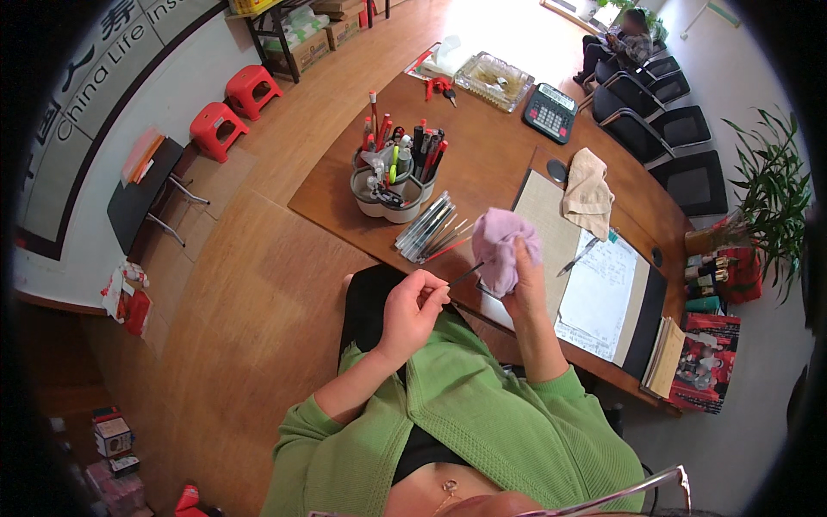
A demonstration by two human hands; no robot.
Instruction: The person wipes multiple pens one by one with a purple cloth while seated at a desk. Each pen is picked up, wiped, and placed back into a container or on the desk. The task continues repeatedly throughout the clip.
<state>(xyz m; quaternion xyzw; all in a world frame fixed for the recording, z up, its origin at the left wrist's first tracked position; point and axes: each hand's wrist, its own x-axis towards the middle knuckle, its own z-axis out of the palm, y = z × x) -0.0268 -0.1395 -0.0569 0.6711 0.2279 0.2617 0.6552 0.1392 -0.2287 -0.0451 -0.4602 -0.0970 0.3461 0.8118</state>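
My left hand pinches one end of a thin dark refill or rod between thumb and fingers. The rod's other end runs into a bunched pink cloth, which my right hand grips at the desk's near edge. Just beyond lie clear-barrelled pens and several thin refills, side by side. A grey pen organizer full of pens and markers stands behind them. To the right, a pen rests by handwritten sheets, and a beige cloth lies above these.
On the wooden desk are a calculator, a clear plastic box, and a key with red ribbon. Red stools stand at left. A person sits on a row of black chairs at far right.
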